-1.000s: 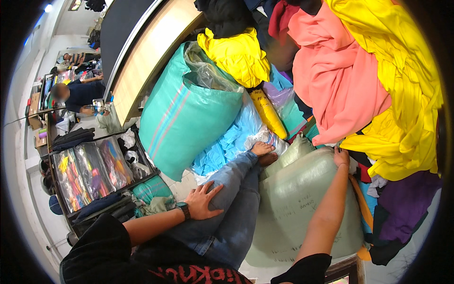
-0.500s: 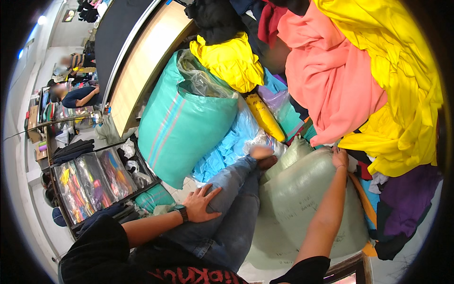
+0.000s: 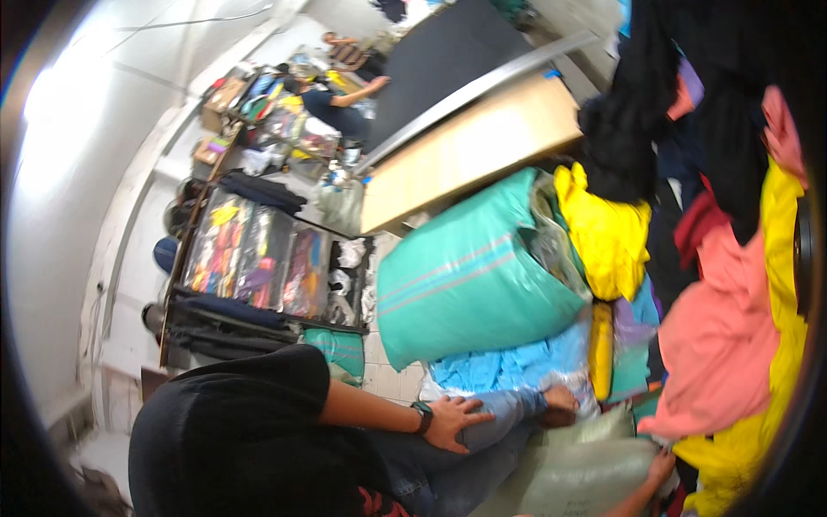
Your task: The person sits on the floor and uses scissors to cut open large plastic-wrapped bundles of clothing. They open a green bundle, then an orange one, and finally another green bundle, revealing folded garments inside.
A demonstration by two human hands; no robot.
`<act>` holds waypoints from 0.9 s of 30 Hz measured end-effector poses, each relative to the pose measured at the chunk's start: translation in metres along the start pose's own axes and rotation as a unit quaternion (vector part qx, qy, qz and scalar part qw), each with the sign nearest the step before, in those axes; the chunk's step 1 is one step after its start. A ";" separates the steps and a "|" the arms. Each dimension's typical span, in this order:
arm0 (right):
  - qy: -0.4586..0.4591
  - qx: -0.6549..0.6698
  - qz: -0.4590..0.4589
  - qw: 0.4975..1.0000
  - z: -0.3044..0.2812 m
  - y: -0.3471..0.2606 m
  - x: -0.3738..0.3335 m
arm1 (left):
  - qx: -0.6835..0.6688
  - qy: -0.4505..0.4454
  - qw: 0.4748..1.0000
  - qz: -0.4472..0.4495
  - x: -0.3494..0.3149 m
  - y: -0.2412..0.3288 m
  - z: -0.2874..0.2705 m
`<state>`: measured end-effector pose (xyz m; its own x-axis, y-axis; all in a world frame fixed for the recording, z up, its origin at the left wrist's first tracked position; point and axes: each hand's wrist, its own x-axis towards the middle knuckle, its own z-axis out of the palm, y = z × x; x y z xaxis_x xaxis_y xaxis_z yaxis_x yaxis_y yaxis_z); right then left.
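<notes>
My left hand point(image 3: 454, 423) lies with its fingers spread on the knee of my blue jeans point(image 3: 506, 414), a dark watch on the wrist. Low on the right, my right hand point(image 3: 662, 470) is at the corner of a stuffed pale green sack point(image 3: 586, 474), close to a heap of salmon cloth point(image 3: 715, 345) and yellow cloth point(image 3: 732, 461). Its fingers are blurred and partly hidden, so I cannot see whether they grip anything. My bare foot point(image 3: 560, 403) is beside the sack, near light blue cloth point(image 3: 500, 366) in clear plastic.
A big teal sack point(image 3: 482, 276) stands ahead, with bunched yellow cloth point(image 3: 603, 233) at its mouth. Behind it is a dark-topped table point(image 3: 448, 73) with a wooden side. Bagged colourful goods fill a rack point(image 3: 250, 258) at left. Two people are near the table.
My view has swung left and up, so the sacks and cloth now sit further right and lower. The left hand stays on the knee; the right stays by the pale green sack.
</notes>
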<state>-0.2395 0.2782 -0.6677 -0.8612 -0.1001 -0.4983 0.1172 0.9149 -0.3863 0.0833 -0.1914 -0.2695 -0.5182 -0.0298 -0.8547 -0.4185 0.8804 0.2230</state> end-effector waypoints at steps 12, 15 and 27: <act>-0.107 -0.091 0.108 0.984 -0.042 -0.046 -0.017 | -0.045 0.025 0.998 -0.018 -0.004 0.003 0.020; -0.084 -0.072 0.086 0.990 -0.042 -0.051 -0.015 | -0.042 0.032 0.998 -0.023 -0.009 0.010 0.014; -0.036 -0.020 0.062 0.997 -0.032 -0.049 -0.013 | 0.014 0.092 0.995 -0.018 -0.034 0.000 -0.031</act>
<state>-0.2500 0.2466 -0.6178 -0.8038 -0.0119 -0.5948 0.1995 0.9365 -0.2883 0.0776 -0.2049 -0.2258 -0.6324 -0.1456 -0.7608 -0.4195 0.8901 0.1783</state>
